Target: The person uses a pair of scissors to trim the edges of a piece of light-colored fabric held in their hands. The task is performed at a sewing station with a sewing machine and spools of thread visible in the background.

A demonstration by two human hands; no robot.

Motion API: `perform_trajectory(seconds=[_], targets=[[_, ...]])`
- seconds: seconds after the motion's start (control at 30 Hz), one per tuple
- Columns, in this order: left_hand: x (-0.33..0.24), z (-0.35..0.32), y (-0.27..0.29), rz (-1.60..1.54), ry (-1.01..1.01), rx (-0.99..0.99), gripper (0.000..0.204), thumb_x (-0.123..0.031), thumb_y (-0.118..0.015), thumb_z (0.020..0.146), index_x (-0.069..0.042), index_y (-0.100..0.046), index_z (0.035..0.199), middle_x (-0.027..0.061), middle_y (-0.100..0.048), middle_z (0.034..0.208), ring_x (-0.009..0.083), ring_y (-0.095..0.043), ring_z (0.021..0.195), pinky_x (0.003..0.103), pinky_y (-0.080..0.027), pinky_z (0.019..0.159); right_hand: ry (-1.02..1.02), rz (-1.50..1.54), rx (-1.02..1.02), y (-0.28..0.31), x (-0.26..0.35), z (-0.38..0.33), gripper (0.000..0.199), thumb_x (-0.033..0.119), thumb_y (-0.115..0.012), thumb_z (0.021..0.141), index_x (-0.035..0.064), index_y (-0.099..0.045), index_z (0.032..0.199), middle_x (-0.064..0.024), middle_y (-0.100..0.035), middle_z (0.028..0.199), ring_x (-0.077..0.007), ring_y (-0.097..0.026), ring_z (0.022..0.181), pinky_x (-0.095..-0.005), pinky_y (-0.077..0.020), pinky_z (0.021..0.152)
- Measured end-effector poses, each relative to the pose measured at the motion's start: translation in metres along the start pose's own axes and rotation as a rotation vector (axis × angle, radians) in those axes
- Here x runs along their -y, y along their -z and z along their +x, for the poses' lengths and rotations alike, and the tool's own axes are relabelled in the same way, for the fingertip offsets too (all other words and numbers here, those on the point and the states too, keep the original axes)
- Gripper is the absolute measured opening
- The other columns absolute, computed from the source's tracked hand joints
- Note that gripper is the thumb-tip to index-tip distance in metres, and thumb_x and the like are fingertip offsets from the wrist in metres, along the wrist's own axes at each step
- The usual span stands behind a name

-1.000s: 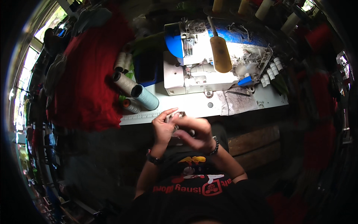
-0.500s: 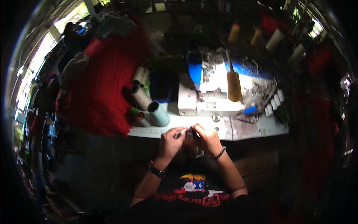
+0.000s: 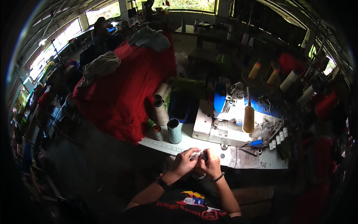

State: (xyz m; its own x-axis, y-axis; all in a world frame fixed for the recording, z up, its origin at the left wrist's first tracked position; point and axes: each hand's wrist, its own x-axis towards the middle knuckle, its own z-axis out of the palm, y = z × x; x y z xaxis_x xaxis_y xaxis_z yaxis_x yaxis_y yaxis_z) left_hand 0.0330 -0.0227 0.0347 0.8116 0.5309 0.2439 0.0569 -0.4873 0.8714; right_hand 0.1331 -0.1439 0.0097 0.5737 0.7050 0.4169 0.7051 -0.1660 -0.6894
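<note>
My left hand (image 3: 185, 161) and my right hand (image 3: 210, 164) meet at the front edge of the white sewing table (image 3: 246, 158). Together they pinch a small pale object (image 3: 197, 155); what it is cannot be made out. A white sewing machine (image 3: 233, 119) with a blue part stands just behind my hands. A yellow thread cone (image 3: 248, 118) hangs in front of it.
Several thread cones (image 3: 161, 112) and a grey-blue tube (image 3: 174, 130) stand at the table's left end beside a ruler (image 3: 164, 145). A big heap of red cloth (image 3: 128, 86) lies to the left. More spools (image 3: 289, 80) stand behind the machine. People sit far back.
The view has tilted up, showing more of the room behind. My hands have stayed together on the small object at the table edge.
</note>
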Motion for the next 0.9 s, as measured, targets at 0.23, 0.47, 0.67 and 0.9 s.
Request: perform_trajectory(seconds=[0.23, 0.47, 0.67, 0.9], targets=[[-0.006, -0.001, 0.025, -0.068, -0.008, 0.008, 0.035, -0.014, -0.070, 0.083, -0.010, -0.062, 0.117, 0.0021, -0.063, 0.073, 0.0026, -0.050, 0.061, 0.024, -0.045, 0.055, -0.144, -0.163, -0.139, 0.009, -0.038, -0.003, 0.023, 0.005, -0.062, 0.071, 0.0004, -0.053, 0.092, -0.0203, -0.057, 0.077, -0.0384, -0.058, 0.072, -0.0427, -0.0474, 0.063], [0.025, 0.002, -0.003, -0.712, 0.044, 0.179, 0.039, -0.006, -0.054, 0.094, -0.003, -0.045, 0.132, 0.0037, -0.058, 0.104, 0.0043, -0.052, 0.089, 0.022, -0.045, 0.078, -0.418, 0.761, 0.008, -0.001, 0.002, 0.011, 0.016, 0.011, -0.051, 0.096, 0.0018, -0.060, 0.106, 0.0005, -0.057, 0.077, -0.0038, -0.044, 0.055, -0.0194, -0.0359, 0.049], [-0.010, 0.015, 0.031, -0.212, 0.140, 0.148, 0.030, -0.012, -0.059, 0.091, -0.004, -0.058, 0.120, 0.0061, -0.066, 0.099, 0.0069, -0.056, 0.076, 0.026, -0.047, 0.069, -0.516, 0.683, 0.121, 0.013, -0.011, -0.005, 0.012, 0.015, -0.063, 0.091, 0.0033, -0.062, 0.090, 0.0072, -0.052, 0.070, -0.0009, -0.042, 0.060, -0.0172, -0.0307, 0.052], [0.042, 0.030, 0.006, -0.545, 0.283, 0.298, 0.017, -0.016, -0.058, 0.094, -0.001, -0.064, 0.089, -0.0017, -0.060, 0.079, 0.0024, -0.051, 0.075, 0.018, -0.042, 0.067, -0.794, 0.980, 0.016, 0.020, -0.008, 0.010, 0.017, 0.012, -0.066, 0.088, -0.0023, -0.061, 0.097, -0.0002, -0.059, 0.089, -0.0052, -0.052, 0.080, -0.0179, -0.0418, 0.070]])
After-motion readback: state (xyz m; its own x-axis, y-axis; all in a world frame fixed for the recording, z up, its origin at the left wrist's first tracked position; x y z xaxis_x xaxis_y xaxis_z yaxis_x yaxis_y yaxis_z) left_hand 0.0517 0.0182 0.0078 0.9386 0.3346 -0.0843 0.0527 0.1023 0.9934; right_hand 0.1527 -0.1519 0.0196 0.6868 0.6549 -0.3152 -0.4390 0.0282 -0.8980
